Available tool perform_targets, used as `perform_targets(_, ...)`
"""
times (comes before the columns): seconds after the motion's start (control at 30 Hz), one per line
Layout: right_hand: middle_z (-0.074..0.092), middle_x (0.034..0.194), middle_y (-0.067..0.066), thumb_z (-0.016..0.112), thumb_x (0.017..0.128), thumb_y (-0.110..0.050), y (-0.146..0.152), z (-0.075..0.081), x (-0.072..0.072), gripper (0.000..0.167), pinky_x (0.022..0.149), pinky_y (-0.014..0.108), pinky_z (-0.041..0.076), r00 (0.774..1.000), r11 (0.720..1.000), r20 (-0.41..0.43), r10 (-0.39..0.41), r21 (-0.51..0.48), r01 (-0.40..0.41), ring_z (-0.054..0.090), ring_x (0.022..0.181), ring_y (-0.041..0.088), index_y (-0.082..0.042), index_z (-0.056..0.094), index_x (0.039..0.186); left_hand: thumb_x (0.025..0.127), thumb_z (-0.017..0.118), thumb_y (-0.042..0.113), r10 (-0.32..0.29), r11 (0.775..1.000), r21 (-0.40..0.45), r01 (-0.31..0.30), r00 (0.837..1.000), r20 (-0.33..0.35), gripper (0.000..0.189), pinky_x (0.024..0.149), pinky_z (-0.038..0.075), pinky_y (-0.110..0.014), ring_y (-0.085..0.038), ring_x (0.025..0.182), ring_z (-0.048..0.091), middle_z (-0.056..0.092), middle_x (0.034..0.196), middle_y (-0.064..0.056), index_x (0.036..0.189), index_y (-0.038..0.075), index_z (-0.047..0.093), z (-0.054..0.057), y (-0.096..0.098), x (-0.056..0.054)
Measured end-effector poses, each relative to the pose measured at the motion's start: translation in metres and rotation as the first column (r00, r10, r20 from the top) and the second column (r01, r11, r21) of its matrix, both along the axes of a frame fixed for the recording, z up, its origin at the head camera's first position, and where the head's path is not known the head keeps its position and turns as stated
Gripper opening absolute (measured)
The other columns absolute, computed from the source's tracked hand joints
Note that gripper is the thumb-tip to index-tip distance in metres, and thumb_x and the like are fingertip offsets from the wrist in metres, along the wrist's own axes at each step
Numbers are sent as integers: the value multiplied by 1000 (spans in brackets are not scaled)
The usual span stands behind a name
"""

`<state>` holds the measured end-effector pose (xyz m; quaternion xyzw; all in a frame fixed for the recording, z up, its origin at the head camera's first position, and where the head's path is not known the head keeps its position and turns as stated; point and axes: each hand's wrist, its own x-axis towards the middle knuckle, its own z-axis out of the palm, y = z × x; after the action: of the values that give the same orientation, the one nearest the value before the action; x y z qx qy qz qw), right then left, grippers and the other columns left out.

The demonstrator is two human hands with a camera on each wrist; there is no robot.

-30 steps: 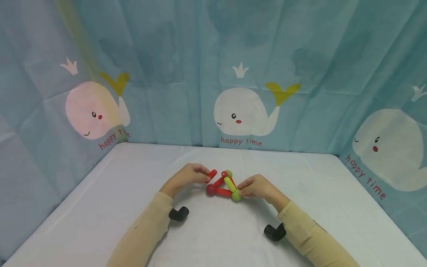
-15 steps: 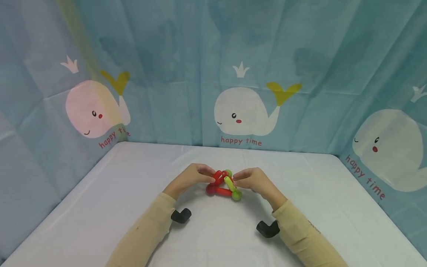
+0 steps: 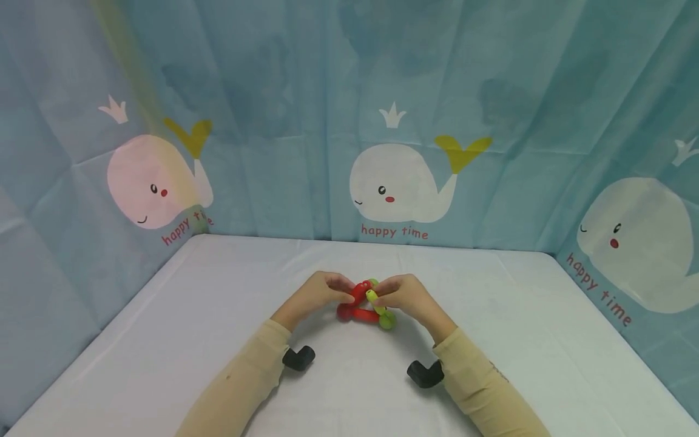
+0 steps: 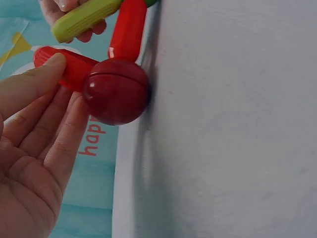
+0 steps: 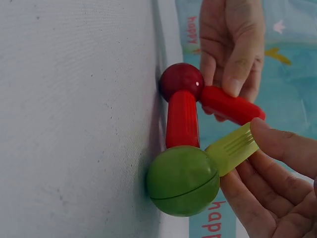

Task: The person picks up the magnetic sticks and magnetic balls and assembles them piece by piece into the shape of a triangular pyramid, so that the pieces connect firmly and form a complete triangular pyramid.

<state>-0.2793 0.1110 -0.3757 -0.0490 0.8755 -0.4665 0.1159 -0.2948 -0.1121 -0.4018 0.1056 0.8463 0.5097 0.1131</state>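
A triangle of red rods and balls lies on the white table. My left hand (image 3: 322, 295) pinches a raised red rod (image 4: 74, 67), thumb on one side and fingers on the other. That rod's lower end meets the dark red ball (image 4: 116, 91). With thumb and fingers, my right hand (image 3: 406, 296) pinches a yellow-green rod (image 5: 230, 148) that slants up from the green ball (image 5: 183, 181). A second red rod (image 5: 182, 119) lies between these two balls. Behind, another green ball (image 3: 374, 282) is partly hidden. The two held rods lean inward toward each other.
The white table (image 3: 349, 388) spreads out around the hands. A blue curtain (image 3: 295, 176) with printed whales hangs behind it. Black angled pieces (image 3: 299, 358) sit by both sleeves.
My left hand has brought its red rod right, from beside the dark red ball onto it. My right hand has moved from the front green ball up to the yellow-green rod, pinching it.
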Motion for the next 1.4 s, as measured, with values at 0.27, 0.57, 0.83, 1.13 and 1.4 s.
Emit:
perform_targets(0.27, 76, 101, 4, 80, 83, -16, -2, -2, 1, 21, 92, 39, 56, 1000, 1000, -22, 11, 27, -11, 67, 88, 13, -10, 77, 102, 87, 76, 21, 7, 997, -71, -8, 1000, -5, 19, 97, 52, -42, -14, 98, 63, 74, 103, 3, 105, 16, 74, 0, 4, 0)
perform_targets(0.57, 76, 101, 5, 80, 82, -12, 0, -3, 0, 21, 89, 38, 57, 998, 999, -44, 36, 11, -35, 67, 87, 13, -7, 77, 102, 90, 72, 20, -40, 999, 2, 40, 998, -40, 30, 95, 54, -37, -14, 101, 66, 72, 110, -2, 119, 12, 69, 12, 9, 0)
perform_targets(0.83, 76, 99, 5, 80, 82, -13, 1, -6, 0, 21, 88, 37, 58, 997, 999, -62, 42, -19, -43, 67, 87, 13, -6, 77, 101, 91, 70, 21, -19, 1000, 6, 19, 999, -26, 24, 95, 54, -39, -15, 104, 65, 73, 112, 0, 114, 17, 73, 13, 14, 1)
perform_targets(1.13, 76, 99, 4, 80, 82, -15, 4, -8, -2, 20, 88, 38, 57, 996, 999, -77, 45, -16, -46, 67, 89, 13, -7, 77, 101, 92, 69, 24, -18, 1000, -1, 18, 1000, -16, 23, 99, 51, -44, -16, 107, 64, 73, 112, 1, 114, 20, 73, 12, 17, 2)
perform_targets(1.4, 76, 101, 6, 78, 85, -14, 7, -7, -2, 24, 90, 38, 58, 996, 998, -79, 46, -36, -49, 68, 93, 15, -7, 76, 107, 91, 70, 19, -2, 1000, -1, 2, 999, -46, 23, 89, 55, -35, -15, 101, 63, 72, 104, 0, 113, 16, 72, 12, 22, 4)
